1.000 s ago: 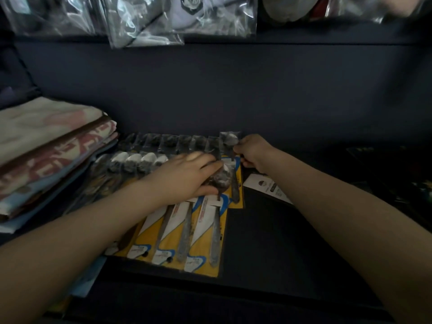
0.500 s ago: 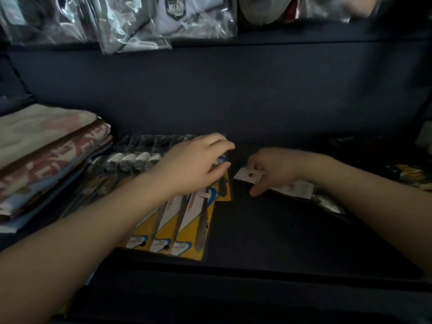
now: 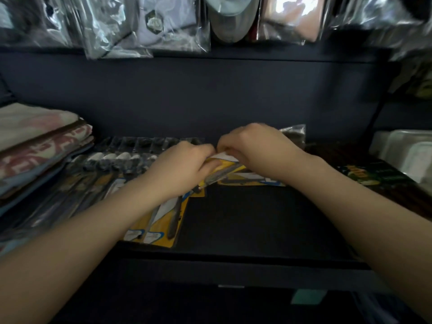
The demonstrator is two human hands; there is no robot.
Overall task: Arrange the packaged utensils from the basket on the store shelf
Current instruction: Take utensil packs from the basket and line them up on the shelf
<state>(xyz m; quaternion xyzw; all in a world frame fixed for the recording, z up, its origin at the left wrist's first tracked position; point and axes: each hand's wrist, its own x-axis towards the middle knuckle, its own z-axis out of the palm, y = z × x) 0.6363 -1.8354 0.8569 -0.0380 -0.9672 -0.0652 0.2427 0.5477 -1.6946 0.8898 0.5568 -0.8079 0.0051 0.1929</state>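
1. Pinching the same yellow-backed utensil pack [image 3: 230, 168] from both ends: the left hand [image 3: 184, 166] has its fingers curled closed on the near-left end, and the right hand [image 3: 259, 148] is closed over the far-right end. So each grip is shut on that one pack.
2. That pack sits tilted across the gap between the hands, at the middle of the dark shelf [image 3: 245, 220]. Can't tell if it's lifted clear or still resting on what's under it, it's a bit blurry there.
3. Just beneath and to the right of it there's another yellow pack [image 3: 254, 181] lying flat on the shelf, partly hidden by the right wrist.
4. Behind the right hand a bit of clear crinkly plastic wrap [image 3: 292, 134] pokes out; what it holds isn't readable.
5. Left of the hands is the row of packaged utensils [image 3: 163, 218] already laid down, overlapping like fanned cards, yellow cards toward the front edge and the utensil heads toward the back. The left forearm covers a good part of them.
6. Further left, touching the edge of that row, a stack of folded cloths [image 3: 42, 146] in pink, brown and pale colours.
7. Far right there are dark printed packs [image 3: 364, 174] and a pale plastic container [image 3: 406, 150].
8. Up top, bagged items in shiny plastic [image 3: 145, 26] hang over the edge of the upper shelf.
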